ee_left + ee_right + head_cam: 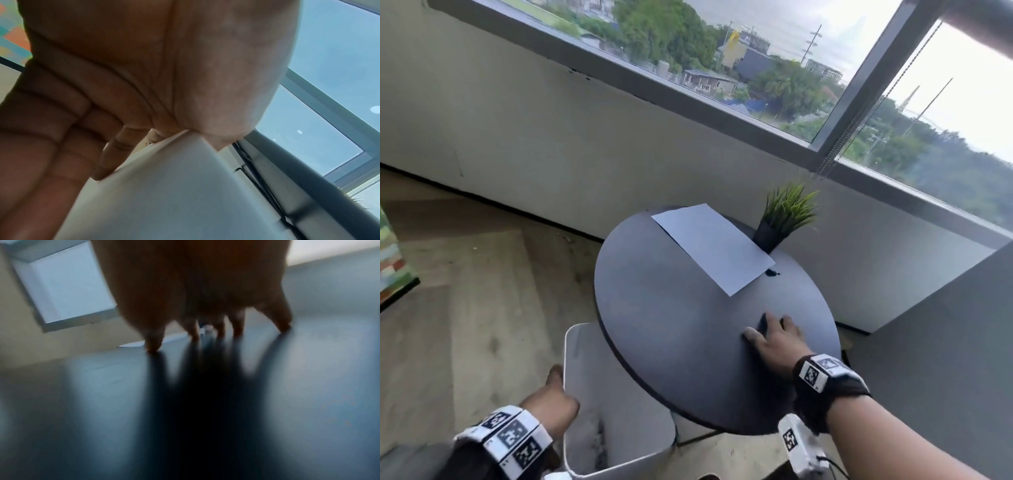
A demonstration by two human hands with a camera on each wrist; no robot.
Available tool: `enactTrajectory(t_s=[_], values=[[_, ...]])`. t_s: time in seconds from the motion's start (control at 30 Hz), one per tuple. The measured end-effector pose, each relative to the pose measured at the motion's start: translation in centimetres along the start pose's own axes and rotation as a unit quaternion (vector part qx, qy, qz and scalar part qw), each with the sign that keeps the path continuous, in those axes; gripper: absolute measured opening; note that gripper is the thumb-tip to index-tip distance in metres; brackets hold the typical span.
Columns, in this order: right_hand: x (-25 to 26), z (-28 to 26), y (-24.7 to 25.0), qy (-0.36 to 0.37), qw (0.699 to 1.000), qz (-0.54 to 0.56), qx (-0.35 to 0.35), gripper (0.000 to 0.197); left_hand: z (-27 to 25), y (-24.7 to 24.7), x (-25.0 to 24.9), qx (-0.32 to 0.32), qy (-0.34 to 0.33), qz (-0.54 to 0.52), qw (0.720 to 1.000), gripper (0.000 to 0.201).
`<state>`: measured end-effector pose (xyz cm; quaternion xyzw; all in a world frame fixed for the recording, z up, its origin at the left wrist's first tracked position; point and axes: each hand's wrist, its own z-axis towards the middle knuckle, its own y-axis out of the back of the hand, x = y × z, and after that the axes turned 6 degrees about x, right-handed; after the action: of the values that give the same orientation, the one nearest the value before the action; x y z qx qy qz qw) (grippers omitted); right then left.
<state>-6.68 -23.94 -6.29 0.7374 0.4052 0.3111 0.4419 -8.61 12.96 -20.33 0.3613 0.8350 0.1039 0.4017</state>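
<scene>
A round dark grey table point(671, 325) stands under a window. My right hand point(774, 339) lies near its right edge with fingers spread and straight, fingertips point(153, 347) touching the tabletop point(82, 402). A dark patch shows between two of its fingers; I cannot tell if it is an object or shadow. My left hand point(554, 401) grips the rim of a white bin point(619, 428) left of the table. In the left wrist view the left hand point(123, 81) has its thumb on one side of the white bin's rim point(174, 194) and its fingers on the other.
A white sheet of paper point(714, 246) lies on the far half of the table, a small black object point(772, 273) at its corner. A potted green plant point(784, 212) stands at the far edge. A grey partition point(945, 342) rises at the right. Wood floor lies to the left.
</scene>
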Motion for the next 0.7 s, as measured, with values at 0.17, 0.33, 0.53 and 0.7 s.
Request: enactTrajectory(t_s=[0.17,0.33,0.53,0.7], values=[[4.3,-3.6,-1.4,0.109,0.99,-0.07,0.059,0.096,0.6,-0.7,-0.2,-0.014,-0.001,0.018,1.0,0.063],[6.8,-12.8,-3.8,0.464,0.874,-0.093,0.114,0.071,0.5,-0.7,-0.2,-0.012,0.014,0.015,1.0,0.067],[-0.9,-6.9,-3.1,0.006,0.995,0.083,-0.057,0.069,1.3,-0.7,0.5,-0.01,0.012,0.053,0.998,0.064],[5.6,-7.8,-6.1,0.064,0.998,0.021,-0.01,0.08,0.5,-1.1,-0.6,-0.013,0.015,0.035,0.999,0.076]])
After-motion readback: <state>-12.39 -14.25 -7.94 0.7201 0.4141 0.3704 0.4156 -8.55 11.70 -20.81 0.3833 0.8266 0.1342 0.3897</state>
